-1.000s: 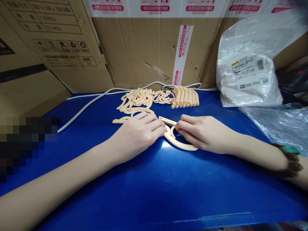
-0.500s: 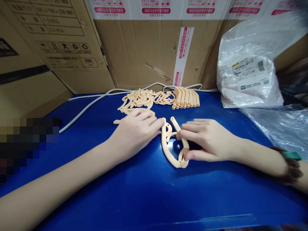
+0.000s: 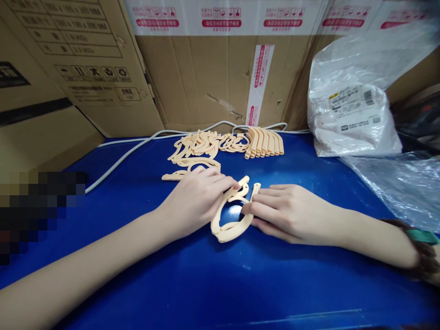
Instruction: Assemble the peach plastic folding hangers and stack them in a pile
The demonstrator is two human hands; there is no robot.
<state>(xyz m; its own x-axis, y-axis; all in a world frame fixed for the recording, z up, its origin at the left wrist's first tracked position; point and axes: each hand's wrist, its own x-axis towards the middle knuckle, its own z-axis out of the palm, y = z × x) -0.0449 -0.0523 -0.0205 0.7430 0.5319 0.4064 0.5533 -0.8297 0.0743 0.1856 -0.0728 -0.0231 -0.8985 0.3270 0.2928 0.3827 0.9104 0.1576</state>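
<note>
A beige plastic folding clothes hanger (image 3: 236, 232) is between my hands, low over the blue table. Its two curved arms meet at the near end, their far ends stand apart, and a hook piece curls between them. My left hand (image 3: 197, 197) is closed on its left arm near the far end; the thumb is mostly hidden. On the other side, my right hand (image 3: 292, 213) grips the right arm, with fingertips reaching inside the loop. Beyond my left hand lie flat beige hanger parts (image 3: 174, 176), partly covered by it.
At the back of the blue table (image 3: 220, 293) are a heap of curved parts (image 3: 197, 144), a pile of hooks (image 3: 233, 143) and a neat row of hanger arms (image 3: 265, 142). A white cable (image 3: 120, 166), cardboard boxes (image 3: 206, 78) and a plastic bag (image 3: 354, 119) border the space.
The hanger has turned, its near end swinging left and its far ends tilting right. My right hand has moved slightly left and nearer; my left hand stays on the left arm.
</note>
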